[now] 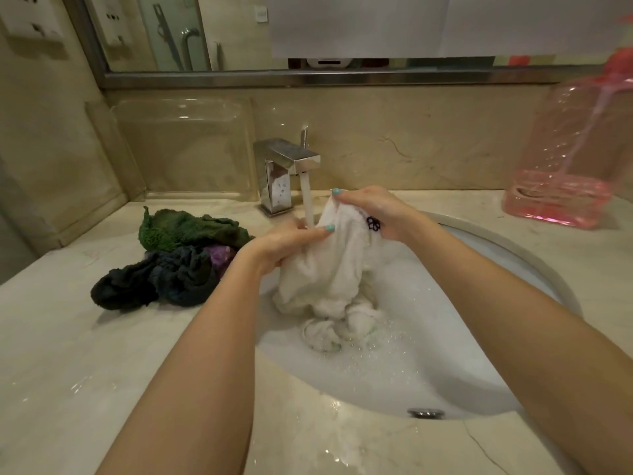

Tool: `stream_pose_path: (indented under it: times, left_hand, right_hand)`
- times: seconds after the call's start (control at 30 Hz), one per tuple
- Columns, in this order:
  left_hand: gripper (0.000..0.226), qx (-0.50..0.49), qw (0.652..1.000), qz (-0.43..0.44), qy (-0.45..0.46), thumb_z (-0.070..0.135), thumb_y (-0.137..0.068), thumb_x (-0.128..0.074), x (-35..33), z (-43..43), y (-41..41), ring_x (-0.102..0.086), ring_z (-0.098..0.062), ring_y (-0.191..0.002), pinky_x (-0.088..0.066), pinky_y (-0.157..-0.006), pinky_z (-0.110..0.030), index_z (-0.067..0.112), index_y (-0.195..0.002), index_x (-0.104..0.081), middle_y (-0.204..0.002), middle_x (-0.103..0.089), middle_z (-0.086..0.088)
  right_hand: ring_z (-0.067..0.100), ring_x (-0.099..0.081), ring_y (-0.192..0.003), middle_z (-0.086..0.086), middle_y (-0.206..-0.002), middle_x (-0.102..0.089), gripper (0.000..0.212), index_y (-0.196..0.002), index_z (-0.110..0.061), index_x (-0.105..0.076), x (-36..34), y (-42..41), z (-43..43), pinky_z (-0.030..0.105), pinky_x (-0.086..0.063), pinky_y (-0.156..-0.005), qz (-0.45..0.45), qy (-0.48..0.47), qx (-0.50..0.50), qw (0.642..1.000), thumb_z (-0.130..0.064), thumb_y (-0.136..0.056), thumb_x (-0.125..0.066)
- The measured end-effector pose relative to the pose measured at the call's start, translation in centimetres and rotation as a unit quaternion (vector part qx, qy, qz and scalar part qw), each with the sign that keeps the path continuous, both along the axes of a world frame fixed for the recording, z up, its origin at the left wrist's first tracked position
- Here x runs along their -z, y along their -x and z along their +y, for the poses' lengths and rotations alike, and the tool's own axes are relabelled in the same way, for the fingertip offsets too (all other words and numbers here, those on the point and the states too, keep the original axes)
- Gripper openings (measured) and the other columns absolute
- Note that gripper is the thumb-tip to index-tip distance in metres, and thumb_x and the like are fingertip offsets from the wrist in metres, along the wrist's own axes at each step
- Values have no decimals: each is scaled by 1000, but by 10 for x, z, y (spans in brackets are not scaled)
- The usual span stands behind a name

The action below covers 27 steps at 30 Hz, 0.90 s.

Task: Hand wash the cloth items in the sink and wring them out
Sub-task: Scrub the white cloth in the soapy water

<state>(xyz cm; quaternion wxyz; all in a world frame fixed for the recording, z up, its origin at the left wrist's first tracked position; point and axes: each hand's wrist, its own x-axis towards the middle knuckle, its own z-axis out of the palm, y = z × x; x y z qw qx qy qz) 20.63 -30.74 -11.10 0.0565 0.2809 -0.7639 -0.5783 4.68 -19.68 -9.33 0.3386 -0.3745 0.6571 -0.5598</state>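
A wet white cloth [329,272] hangs over the white sink [445,371], its lower end bunched on the basin floor. My left hand [287,243] grips its upper left part, and my right hand [373,210] pinches the top edge beside a small dark flower mark. Water runs from the square chrome faucet [287,166] onto the cloth between my hands. A green cloth [185,228], a dark blue-black cloth [154,282] and a bit of purple cloth [219,253] lie piled on the counter left of the sink.
A pink transparent container [568,159] stands on the marble counter [68,354] at the right. A clear plastic box [185,149] leans against the back wall at left. A mirror [239,32] hangs above. Water puddles lie on the counter's front edge.
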Motion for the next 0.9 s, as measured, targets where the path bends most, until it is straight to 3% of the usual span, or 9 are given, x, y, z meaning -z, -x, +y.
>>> stream_pose_path:
  times: [0.1, 0.13, 0.23, 0.3, 0.37, 0.53, 0.63, 0.77, 0.9]
  left_hand:
    - [25, -18, 994, 83, -71, 33, -90, -67, -6, -4, -5, -71, -20, -89, -56, -74, -30, 13, -105, -68, -96, -75, -5]
    - [18, -59, 984, 137, -96, 29, -92, -65, -7, -8, -5, -70, -19, -84, -57, -70, -29, 14, -102, -68, -91, -74, -4]
    - [11, -157, 941, 273, -127, 21, -96, -60, -5, -17, -4, -66, -12, -70, -55, -66, -25, 15, -88, -63, -78, -67, -1]
    - [14, -198, 923, 309, -117, 19, -100, -54, -2, -21, 1, -61, -11, -71, -52, -69, -25, 17, -87, -58, -81, -62, 0]
    - [17, -228, 908, 328, -129, 20, -103, -48, -1, -22, 4, -58, -10, -70, -51, -67, -24, 19, -86, -53, -82, -60, 1]
    - [17, -227, 930, 263, -120, 18, -105, -36, 3, -11, 17, -60, -19, -86, -52, -81, -36, 15, -93, -47, -97, -61, -8]
    - [18, -239, 933, 241, -117, 24, -106, -33, -2, 4, 29, -58, -27, -92, -51, -87, -44, 13, -106, -47, -104, -58, -15]
    - [24, -280, 933, 224, -38, 28, -105, -36, -7, 13, 33, -59, -25, -90, -48, -75, -35, 15, -97, -55, -88, -59, -6]
    - [32, -227, 947, 224, -31, 32, -104, -41, -5, 33, 34, -58, -19, -78, -45, -68, -30, 14, -88, -62, -84, -62, -8]
  right_hand:
    - [38, -65, -108, 25, -114, -67, 56, -117, 10, -60, 2, -1, -1, 48, -52, -95, -3, -21, -40, 999, -34, -85, -72]
    - [36, -66, -106, 24, -114, -67, 53, -116, 10, -59, 4, 2, 0, 46, -53, -94, 4, -36, -65, 997, -33, -86, -72]
    - [19, -62, -79, 10, -86, -63, 25, -81, -5, -57, 8, 4, 8, 31, -52, -73, 64, -129, -120, 982, -27, -91, -65]
    - [20, -59, -89, 6, -94, -62, 25, -83, -10, -52, 14, 4, 10, 37, -51, -86, 93, -154, -114, 977, -30, -93, -63]
    - [24, -62, -94, 4, -99, -64, 20, -90, -14, -49, 15, 1, 8, 46, -51, -89, 47, -97, -95, 990, -32, -97, -57]
    - [15, -59, -67, 0, -80, -59, 19, -90, -19, -46, -2, -26, -11, 29, -51, -59, -64, 76, -4, 995, -30, -105, -40]
    - [7, -46, -55, -3, -68, -50, 27, -80, -18, -49, 2, -53, -28, 16, -36, -46, 32, 60, 66, 996, -22, -105, -39]
    - [13, -32, -53, -2, -55, -38, 45, -56, -18, -36, 15, -73, -44, 31, -23, -52, 209, 66, 144, 965, -16, -100, -43]
    - [22, -48, -68, 3, -68, -53, 44, -63, -14, -48, 7, -63, -49, 29, -32, -63, 134, 44, 271, 952, -26, -104, -38]
